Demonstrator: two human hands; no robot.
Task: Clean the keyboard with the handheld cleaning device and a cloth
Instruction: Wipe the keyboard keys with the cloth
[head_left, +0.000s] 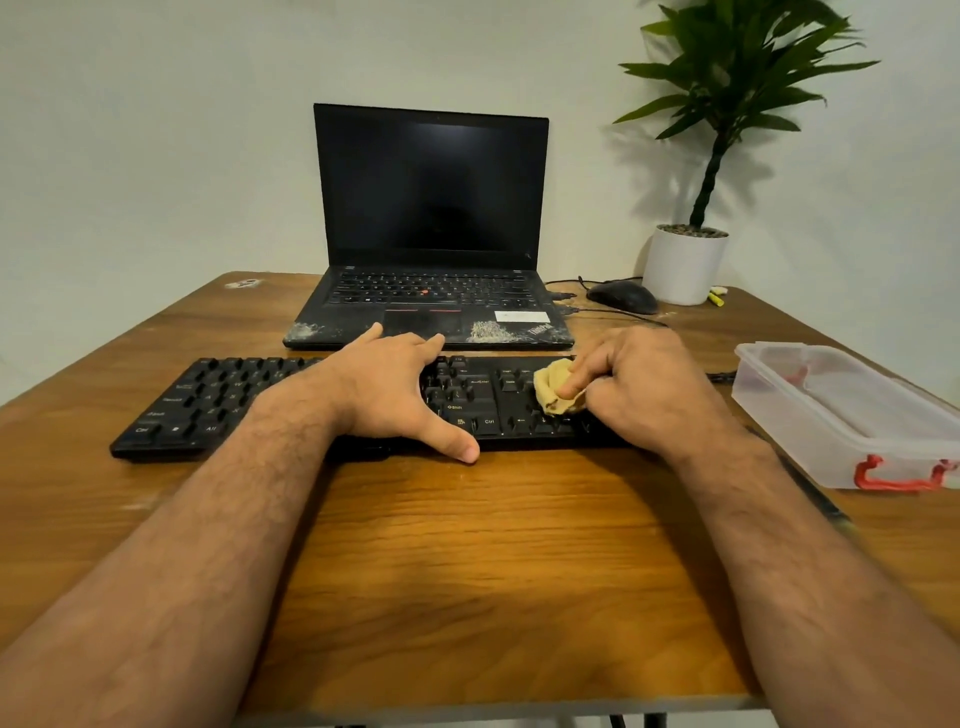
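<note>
Black keyboard (218, 400) lying on the wooden tabletop (467, 545), in front of an open laptop (431, 228). Left hand (389, 389) spread flat, fingers straight, pressing on the keyboard's middle. Right hand (639, 389), fingers curled, pinching a crumpled tan cloth (553, 387) against the keys at the right end. Clear lidded container (841, 410) at right.

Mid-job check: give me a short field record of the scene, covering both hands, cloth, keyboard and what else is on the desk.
left hand: fingers spread, resting on the black external keyboard, steadying it
right hand: pinches the crumpled tan cloth
cloth: pressed on the keyboard's right-hand keys
handheld cleaning device: not identifiable in view
wooden desk: open black laptop, black mouse, lidded clear plastic box, white potted plant
</note>
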